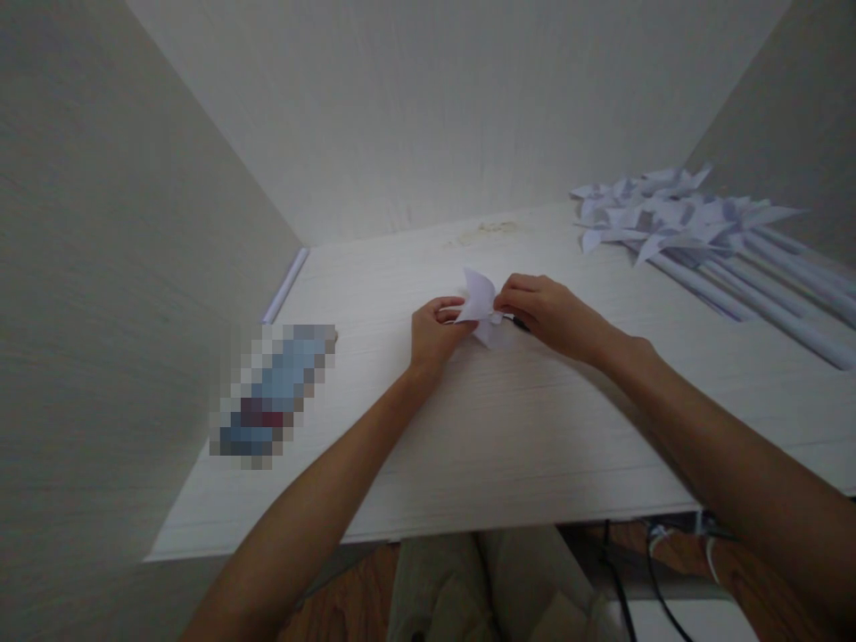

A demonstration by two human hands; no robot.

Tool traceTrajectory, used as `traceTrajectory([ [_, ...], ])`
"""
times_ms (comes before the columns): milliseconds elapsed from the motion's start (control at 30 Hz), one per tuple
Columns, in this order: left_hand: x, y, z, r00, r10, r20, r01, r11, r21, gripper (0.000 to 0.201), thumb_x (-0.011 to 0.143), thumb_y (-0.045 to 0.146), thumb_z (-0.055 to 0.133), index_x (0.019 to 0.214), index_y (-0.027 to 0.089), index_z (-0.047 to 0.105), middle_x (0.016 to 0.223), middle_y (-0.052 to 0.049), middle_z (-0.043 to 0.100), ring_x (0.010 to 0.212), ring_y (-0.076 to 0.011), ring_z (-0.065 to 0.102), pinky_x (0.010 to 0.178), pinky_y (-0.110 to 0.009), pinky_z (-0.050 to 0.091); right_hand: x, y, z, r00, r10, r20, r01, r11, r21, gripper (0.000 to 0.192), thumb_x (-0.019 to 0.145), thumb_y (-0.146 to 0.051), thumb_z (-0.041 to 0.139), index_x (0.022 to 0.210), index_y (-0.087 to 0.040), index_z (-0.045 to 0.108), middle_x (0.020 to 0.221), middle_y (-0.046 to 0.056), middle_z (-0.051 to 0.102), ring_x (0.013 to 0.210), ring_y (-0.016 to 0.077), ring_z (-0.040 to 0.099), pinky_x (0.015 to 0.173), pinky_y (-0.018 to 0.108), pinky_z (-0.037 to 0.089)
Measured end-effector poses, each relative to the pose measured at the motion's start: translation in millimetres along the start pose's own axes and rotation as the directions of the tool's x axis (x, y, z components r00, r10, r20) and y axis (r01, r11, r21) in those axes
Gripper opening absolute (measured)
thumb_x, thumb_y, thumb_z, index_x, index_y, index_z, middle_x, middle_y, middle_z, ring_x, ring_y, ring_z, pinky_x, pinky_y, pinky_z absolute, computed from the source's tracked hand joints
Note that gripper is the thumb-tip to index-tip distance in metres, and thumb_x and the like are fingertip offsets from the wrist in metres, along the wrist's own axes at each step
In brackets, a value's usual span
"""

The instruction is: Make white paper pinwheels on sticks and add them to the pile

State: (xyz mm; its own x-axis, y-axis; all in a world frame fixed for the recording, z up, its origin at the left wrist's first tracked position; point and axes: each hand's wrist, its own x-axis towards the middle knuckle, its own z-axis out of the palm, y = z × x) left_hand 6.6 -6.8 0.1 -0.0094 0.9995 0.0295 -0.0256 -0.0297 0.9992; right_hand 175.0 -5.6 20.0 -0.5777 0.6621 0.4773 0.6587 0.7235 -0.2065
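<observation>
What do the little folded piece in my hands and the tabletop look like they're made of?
The folded piece looks like thin white paper, matte: it holds sharp creases and curled flaps. The tabletop looks like pale laminate or painted wood, with faint grain lines and a soft sheen; which one is unclear.

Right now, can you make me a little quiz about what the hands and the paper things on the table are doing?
1. True or false: both hands hold the small folded paper piece in the middle of the table.
2. Where does the pile of finished paper pinwheels lie? A) far right of the table B) beside the left wall C) on the floor
3. Fill in: a thin rolled paper stick lies along the ____ wall.

Key:
1. True: the left hand and the right hand pinch it from either side.
2. A
3. left
</observation>
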Motion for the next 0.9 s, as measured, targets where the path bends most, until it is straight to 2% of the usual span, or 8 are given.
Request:
traceTrajectory([
  [100,0.9,-1.3,-1.6,1.000,0.012,0.009,-0.012,1.000,0.016,0.031,0.052,0.012,0.067,0.081,0.012,0.057,0.069,-0.005,0.066,0.061,-0.0136,0.060,0.061,-0.027,0.046,0.1,-1.0,3.0,0.998,0.057,-0.022,-0.056,0.997,0.052,0.021,0.080,-0.013,0.040,0.076,-0.015,0.060,0.077,0.007,0.057,0.069,0.0149,0.050,0.064,0.026,0.037],
  [167,2.7,-3.1,-3.4,0.999,0.035,0.002,-0.035,0.998,0.049,0.032,0.052,0.013,0.067,0.082,0.013,0.056,0.069,-0.005,0.065,0.060,-0.0134,0.060,0.060,-0.026,0.046,-0.3,-1.6,6.9,0.988,0.141,-0.070,-0.133,0.985,0.111,0.019,0.080,-0.014,0.042,0.073,-0.015,0.059,0.074,0.006,0.057,0.067,0.0142,0.050,0.062,0.025,0.037],
  [300,6.0,-6.4,-5.9,0.996,0.089,-0.001,-0.088,0.992,0.094,0.032,0.055,0.016,0.067,0.084,0.013,0.053,0.071,-0.005,0.064,0.065,-0.0144,0.060,0.062,-0.027,0.047,-1.5,-1.8,17.4,0.937,0.323,-0.135,-0.296,0.936,0.188,0.013,0.076,-0.015,0.047,0.070,-0.015,0.059,0.068,0.004,0.058,0.061,0.0128,0.049,0.057,0.024,0.036],
  [400,5.9,-7.1,-5.4,0.993,0.122,-0.001,-0.121,0.988,0.100,0.035,0.059,0.017,0.065,0.090,0.014,0.049,0.078,-0.006,0.062,0.069,-0.0143,0.061,0.067,-0.028,0.049,-2.2,-1.8,22.4,0.903,0.403,-0.151,-0.369,0.905,0.210,0.012,0.074,-0.015,0.049,0.070,-0.015,0.060,0.067,0.004,0.059,0.059,0.0125,0.050,0.056,0.024,0.036],
  [500,3.9,-6.3,-4.8,0.988,0.155,-0.002,-0.153,0.980,0.127,0.039,0.061,0.017,0.063,0.095,0.016,0.044,0.094,-0.009,0.058,0.074,-0.0137,0.061,0.071,-0.030,0.049,-2.5,-1.4,23.5,0.876,0.456,-0.159,-0.416,0.880,0.230,0.012,0.073,-0.015,0.050,0.070,-0.014,0.061,0.066,0.003,0.059,0.059,0.0125,0.051,0.056,0.024,0.037],
  [667,-1.2,-2.7,-6.6,0.974,0.218,0.068,-0.227,0.954,0.198,0.043,0.057,0.010,0.062,0.093,0.020,0.040,0.113,-0.008,0.046,0.087,-0.0164,0.059,0.068,-0.028,0.052,-2.9,-0.9,21.8,0.836,0.524,-0.161,-0.472,0.838,0.273,0.013,0.073,-0.014,0.050,0.071,-0.013,0.063,0.066,0.004,0.061,0.059,0.0124,0.052,0.055,0.023,0.038],
  [767,-5.0,-1.1,-6.3,0.965,0.247,0.084,-0.260,0.940,0.223,0.044,0.055,0.009,0.062,0.090,0.020,0.039,0.110,-0.007,0.046,0.089,-0.0170,0.058,0.064,-0.025,0.052,-2.2,-2.8,20.8,0.830,0.529,-0.174,-0.474,0.835,0.279,0.013,0.073,-0.015,0.050,0.071,-0.013,0.063,0.065,0.004,0.061,0.058,0.0121,0.052,0.055,0.023,0.038],
  [900,-8.6,-3.3,-3.4,0.968,0.222,0.116,-0.244,0.941,0.236,0.043,0.055,0.018,0.067,0.086,0.020,0.037,0.091,-0.003,0.053,0.077,-0.0151,0.060,0.061,-0.026,0.053,-0.2,-8.0,19.4,0.831,0.527,-0.177,-0.478,0.840,0.256,0.013,0.072,-0.015,0.050,0.069,-0.013,0.062,0.065,0.004,0.061,0.057,0.0119,0.052,0.055,0.023,0.038],
])
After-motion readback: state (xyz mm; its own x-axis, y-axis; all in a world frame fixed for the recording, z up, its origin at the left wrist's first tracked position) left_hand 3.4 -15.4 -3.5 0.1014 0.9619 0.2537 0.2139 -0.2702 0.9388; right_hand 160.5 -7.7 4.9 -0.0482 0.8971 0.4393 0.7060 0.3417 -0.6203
